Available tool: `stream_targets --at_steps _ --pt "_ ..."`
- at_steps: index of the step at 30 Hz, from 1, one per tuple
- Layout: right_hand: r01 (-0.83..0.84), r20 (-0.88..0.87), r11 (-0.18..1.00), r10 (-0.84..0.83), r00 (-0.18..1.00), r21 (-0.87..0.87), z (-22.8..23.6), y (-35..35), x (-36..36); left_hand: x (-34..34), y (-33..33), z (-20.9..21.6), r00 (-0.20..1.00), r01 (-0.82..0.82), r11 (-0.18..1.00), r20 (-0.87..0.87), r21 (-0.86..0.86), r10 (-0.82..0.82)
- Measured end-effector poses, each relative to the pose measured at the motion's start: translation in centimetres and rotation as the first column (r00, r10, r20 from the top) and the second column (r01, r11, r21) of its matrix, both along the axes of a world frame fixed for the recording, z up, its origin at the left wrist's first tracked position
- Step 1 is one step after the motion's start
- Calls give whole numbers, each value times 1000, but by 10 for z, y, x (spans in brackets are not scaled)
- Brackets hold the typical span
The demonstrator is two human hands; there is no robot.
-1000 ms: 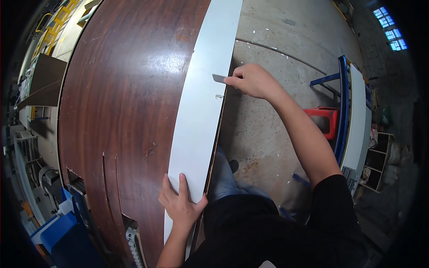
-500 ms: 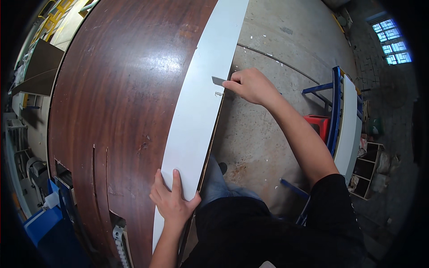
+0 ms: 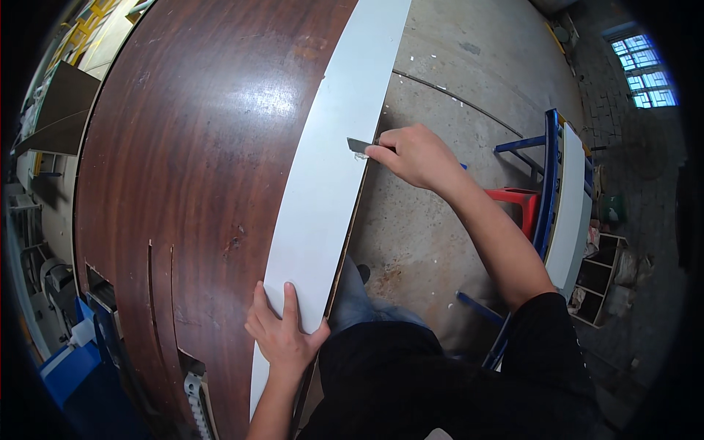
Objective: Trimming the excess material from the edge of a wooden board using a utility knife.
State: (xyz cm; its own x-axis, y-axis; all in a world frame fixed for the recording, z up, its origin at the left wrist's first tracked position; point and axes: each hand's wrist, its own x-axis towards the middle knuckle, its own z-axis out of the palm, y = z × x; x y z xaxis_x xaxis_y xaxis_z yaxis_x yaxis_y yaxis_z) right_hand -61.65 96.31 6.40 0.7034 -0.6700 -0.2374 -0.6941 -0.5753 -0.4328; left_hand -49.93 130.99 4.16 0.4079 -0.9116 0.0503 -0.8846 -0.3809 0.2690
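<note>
A long white strip board (image 3: 312,205) lies along the right edge of a brown wood-grain tabletop (image 3: 198,147). My left hand (image 3: 287,336) rests on its near part, fingers spread over the white face and the thumb at the right edge. Farther up the board, my right hand (image 3: 419,158) is closed on a flat grey scraper blade (image 3: 358,144) with a slanted end; the grip is mostly hidden by my fingers. The blade lies over the board's right edge, just at a small pale scrap (image 3: 360,155) on the white face.
Slots and a cutout (image 3: 192,363) open in the tabletop at the near left, with a perforated metal rail (image 3: 195,400) beside it. Right of the table are a red stool (image 3: 522,202), a blue-framed stand (image 3: 546,191) and compartmented shelving (image 3: 598,282). A thin rod (image 3: 455,97) lies on the floor.
My right hand and the blade have come a little nearer to me along the board's edge, and the blade now meets the pale scrap. My left hand stays in place.
</note>
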Motion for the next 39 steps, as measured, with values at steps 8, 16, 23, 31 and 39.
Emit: stream_targets --at_steps 8,16,23,31,39 --pt "-76 -36 992 80 996 103 4 55 2 0 0 0 1000 3 1000 0 -9 -3" --pt "44 157 988 -68 985 148 -6 60 -8 0 0 1 1000 -13 1000 0 -20 13" --pt "181 90 983 -182 979 19 -12 -9 -5 -1 0 0 1000 -11 1000 -8 -17 11" --pt "141 -8 990 -141 990 1 2 3 3 0 0 0 1000 -11 1000 -6 -1 11" --pt "100 23 993 -99 995 -55 -3 10 -5 0 -1 -2 1000 -3 1000 -12 8 3"
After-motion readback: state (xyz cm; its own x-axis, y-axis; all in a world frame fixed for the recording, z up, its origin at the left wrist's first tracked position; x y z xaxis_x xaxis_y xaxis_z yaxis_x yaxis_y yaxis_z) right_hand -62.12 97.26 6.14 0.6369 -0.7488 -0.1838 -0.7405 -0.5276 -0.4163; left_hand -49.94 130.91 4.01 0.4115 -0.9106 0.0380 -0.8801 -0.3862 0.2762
